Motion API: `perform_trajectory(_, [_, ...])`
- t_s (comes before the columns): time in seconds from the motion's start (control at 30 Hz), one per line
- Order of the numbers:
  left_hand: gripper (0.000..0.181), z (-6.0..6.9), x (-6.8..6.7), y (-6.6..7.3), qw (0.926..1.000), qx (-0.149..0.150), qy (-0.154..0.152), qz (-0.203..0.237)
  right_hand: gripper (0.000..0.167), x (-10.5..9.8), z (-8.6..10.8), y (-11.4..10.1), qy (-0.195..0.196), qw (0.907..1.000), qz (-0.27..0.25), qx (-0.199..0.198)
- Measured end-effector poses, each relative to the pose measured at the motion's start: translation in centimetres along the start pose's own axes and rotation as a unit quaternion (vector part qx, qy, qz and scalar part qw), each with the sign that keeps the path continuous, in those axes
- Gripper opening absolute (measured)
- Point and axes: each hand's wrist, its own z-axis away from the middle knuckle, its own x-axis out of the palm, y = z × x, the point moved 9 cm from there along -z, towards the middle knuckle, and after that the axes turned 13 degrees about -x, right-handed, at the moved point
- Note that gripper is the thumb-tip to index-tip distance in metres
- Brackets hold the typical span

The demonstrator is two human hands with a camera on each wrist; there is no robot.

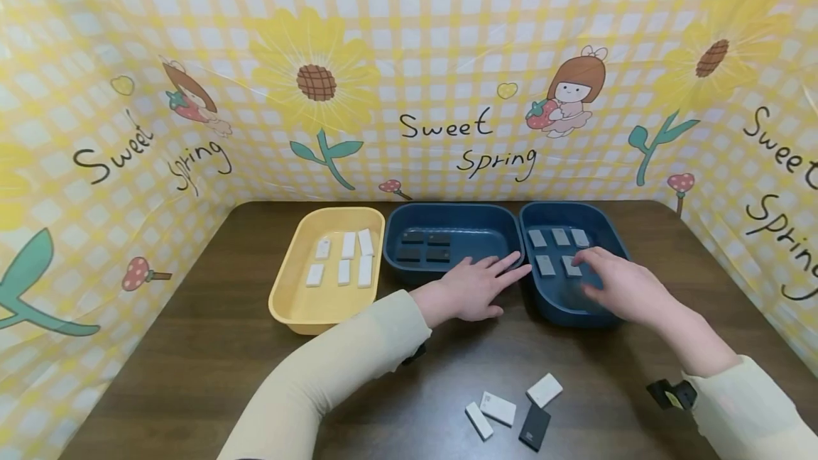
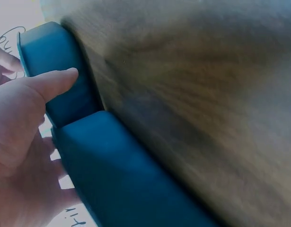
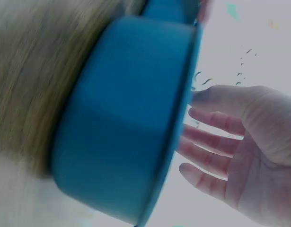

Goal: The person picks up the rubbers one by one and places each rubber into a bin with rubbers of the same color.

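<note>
My left hand (image 1: 476,286) has its fingers extended over the front right rim of the middle dark blue bin (image 1: 409,275), reaching to the right bin's edge. Several black flat blocks (image 1: 409,254) lie at the left inside the middle bin. My right hand (image 1: 629,286) hovers over the right dark blue bin (image 1: 537,293), fingers loosely bent, with no object visible in it. In the right wrist view its fingers (image 3: 207,156) are spread beyond the bin's rim. Grey-white rectangular blocks (image 1: 544,265) lie in two rows in that bin, one close to the right fingertips.
A yellow bin (image 1: 287,304) at the left holds several white blocks (image 1: 344,272). Near the table's front lie a narrow white block (image 1: 478,421), two wider white blocks (image 1: 498,409) and a black block (image 1: 535,426). A patterned cloth (image 1: 434,77) stands behind the bins.
</note>
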Motion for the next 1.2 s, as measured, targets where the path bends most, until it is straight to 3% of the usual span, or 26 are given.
perform_trajectory(0.2, [0.081,2.2,-0.3,-1.8,1.0,-0.003,-0.003,-0.005,0.036,-0.1,0.6,-2.9,0.003,0.9992,-0.007,-0.039])
perform_trajectory(0.37, [0.081,5.2,-0.2,-4.7,0.9999,-0.003,0.013,-0.007,0.033,0.8,0.7,-5.3,-0.007,0.9971,0.001,-0.076])
perform_trajectory(0.6, [0.083,9.4,0.3,-9.7,0.9979,-0.052,0.037,0.013,0.032,1.1,1.0,-8.5,0.005,0.9922,0.019,-0.123])
perform_trajectory(0.7, [0.085,10.7,0.8,-11.3,0.9954,-0.079,0.04,0.038,0.034,1.5,1.2,-9.7,-0.009,0.9889,0.005,-0.148])
perform_trajectory(0.9, [0.088,11.4,2.1,-12.7,0.9907,-0.112,0.037,0.068,0.039,4.0,2.2,-10.8,-0.089,0.9796,-0.04,-0.176])
perform_trajectory(1.03, [0.088,11.4,2.7,-13.0,0.9898,-0.119,0.042,0.068,0.037,6.2,2.6,-10.8,-0.142,0.9739,-0.067,-0.164])
perform_trajectory(1.2, [0.088,11.4,2.9,-13.1,0.988,-0.124,0.059,0.071,0.035,7.7,2.8,-10.6,-0.174,0.9694,-0.087,-0.15])
